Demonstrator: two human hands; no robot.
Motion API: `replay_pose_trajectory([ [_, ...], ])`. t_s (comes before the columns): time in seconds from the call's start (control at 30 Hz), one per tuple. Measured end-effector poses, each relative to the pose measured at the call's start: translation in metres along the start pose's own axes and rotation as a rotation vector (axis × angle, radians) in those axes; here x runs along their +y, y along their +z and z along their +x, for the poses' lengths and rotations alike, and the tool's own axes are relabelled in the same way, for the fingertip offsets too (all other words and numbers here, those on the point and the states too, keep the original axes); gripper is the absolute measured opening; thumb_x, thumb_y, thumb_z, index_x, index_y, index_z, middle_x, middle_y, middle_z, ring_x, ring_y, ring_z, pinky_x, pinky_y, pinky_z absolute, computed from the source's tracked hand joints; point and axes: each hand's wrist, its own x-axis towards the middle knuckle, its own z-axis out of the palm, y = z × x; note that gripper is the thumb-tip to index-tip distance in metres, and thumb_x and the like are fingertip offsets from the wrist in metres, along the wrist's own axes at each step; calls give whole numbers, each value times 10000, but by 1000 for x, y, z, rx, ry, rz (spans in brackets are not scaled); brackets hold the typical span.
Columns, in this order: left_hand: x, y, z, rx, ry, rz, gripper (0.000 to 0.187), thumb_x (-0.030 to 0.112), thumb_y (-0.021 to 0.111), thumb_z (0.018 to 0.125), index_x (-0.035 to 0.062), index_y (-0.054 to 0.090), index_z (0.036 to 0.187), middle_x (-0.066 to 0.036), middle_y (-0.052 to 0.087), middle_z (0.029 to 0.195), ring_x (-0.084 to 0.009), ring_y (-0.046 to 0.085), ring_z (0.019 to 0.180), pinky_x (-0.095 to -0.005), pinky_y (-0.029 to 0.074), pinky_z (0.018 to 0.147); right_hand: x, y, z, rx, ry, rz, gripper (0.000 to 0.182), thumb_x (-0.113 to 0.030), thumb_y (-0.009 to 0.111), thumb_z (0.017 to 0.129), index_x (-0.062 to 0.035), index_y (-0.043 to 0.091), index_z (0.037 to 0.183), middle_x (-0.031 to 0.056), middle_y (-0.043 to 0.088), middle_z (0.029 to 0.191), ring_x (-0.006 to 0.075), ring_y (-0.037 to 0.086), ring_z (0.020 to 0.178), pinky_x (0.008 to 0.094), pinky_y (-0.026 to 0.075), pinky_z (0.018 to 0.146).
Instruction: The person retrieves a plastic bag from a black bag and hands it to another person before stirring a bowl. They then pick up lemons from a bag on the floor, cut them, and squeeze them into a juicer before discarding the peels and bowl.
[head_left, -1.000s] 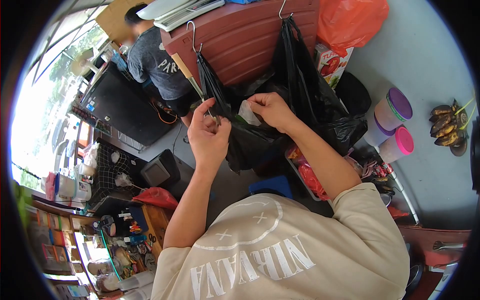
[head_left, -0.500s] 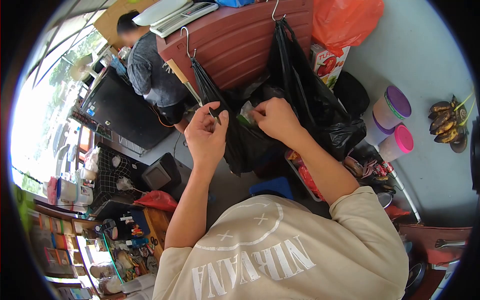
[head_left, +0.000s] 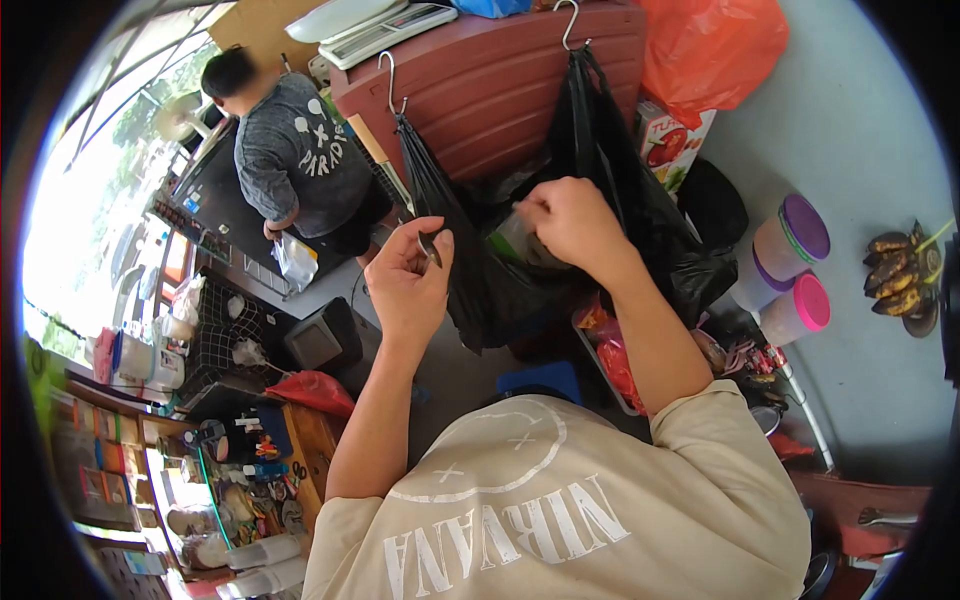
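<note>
My left hand (head_left: 412, 280) has its thumb and fingers closed on a small dark blade-like object (head_left: 430, 248), left of the hanging bag's opening. My right hand (head_left: 575, 222) is pinched on a clear plastic piece (head_left: 520, 238) with some green in it, blurred, over the mouth of the bag. The black plastic bag (head_left: 470, 290) hangs from two metal hooks (head_left: 391, 85) on the dark red plastic panel (head_left: 480, 90). A knife with a light wooden handle (head_left: 372, 145) is by the left hook.
Another person (head_left: 305, 165) stands at the upper left near a dark fridge, holding a plastic bag (head_left: 296, 262). Lidded tubs (head_left: 790, 238) and bananas (head_left: 897, 270) are at the right. A basket with red packets (head_left: 612, 360) lies below my right forearm.
My right hand has moved slightly right and up with the plastic piece, showing more green. The other person has turned and moved left, and a plastic bag now shows in their hand.
</note>
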Motion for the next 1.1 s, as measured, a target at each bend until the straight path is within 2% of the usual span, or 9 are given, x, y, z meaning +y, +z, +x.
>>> replay_pose_trajectory([
  [0.1,-7,-3,-1,37,-37,-35,159,91,717,919,1,714,1050,5,668,732,-41,587,662,-204,446,603,7,-3,3,7,23,173,293,-232,718,876,36,706,759,168,664,641,268,681,607,381,515,600],
  [0.17,-10,0,-3,74,-6,-48,118,85,710,925,6,708,1013,87,549,659,36,375,560,-185,261,500,9,-4,5,-19,30,283,291,-226,731,873,36,701,750,143,657,614,225,666,569,363,502,562],
  [0.37,2,22,-3,-3,-26,-39,152,53,716,896,-19,701,1030,32,622,664,1,463,567,-191,352,519,10,-1,10,-109,140,176,291,-244,751,898,33,706,819,76,680,681,102,589,529,274,475,495],
  [0.5,3,47,11,-115,-113,45,253,65,742,858,-16,709,1095,-57,668,662,-57,545,559,-243,434,533,18,4,7,-150,196,570,303,-289,717,939,11,731,898,29,671,716,66,568,559,220,465,497],
  [0.73,-10,67,20,-165,-90,95,176,145,712,908,-12,744,983,-28,646,636,-57,554,547,-243,427,514,27,3,-3,-113,235,1034,286,-240,596,1015,9,736,1016,38,671,802,62,566,600,215,474,521],
  [0.87,-9,62,22,-136,-199,6,162,135,656,947,-1,744,951,4,632,636,-45,535,523,-238,411,487,20,8,-9,-16,-37,501,305,-190,747,830,0,727,1068,77,720,912,95,638,652,269,519,581],
  [0.9,-8,62,23,-124,-191,-19,164,133,650,950,-2,743,948,6,633,639,-44,533,523,-237,409,486,17,9,-8,-51,-14,474,340,-180,782,739,-14,736,1032,110,733,857,170,684,661,312,537,622],
  [1.03,1,57,27,-68,-144,-14,162,124,632,973,-3,733,971,22,630,669,-20,491,536,-214,377,490,18,28,-7,-45,-19,127,223,-201,752,749,-48,763,909,190,700,762,369,687,751,408,548,680],
  [1.1,10,52,29,-20,-97,35,167,135,634,993,-1,729,998,35,622,694,-6,450,541,-194,335,479,16,33,-10,-119,38,97,224,-223,754,756,-60,763,909,186,705,777,373,689,767,425,548,699],
])
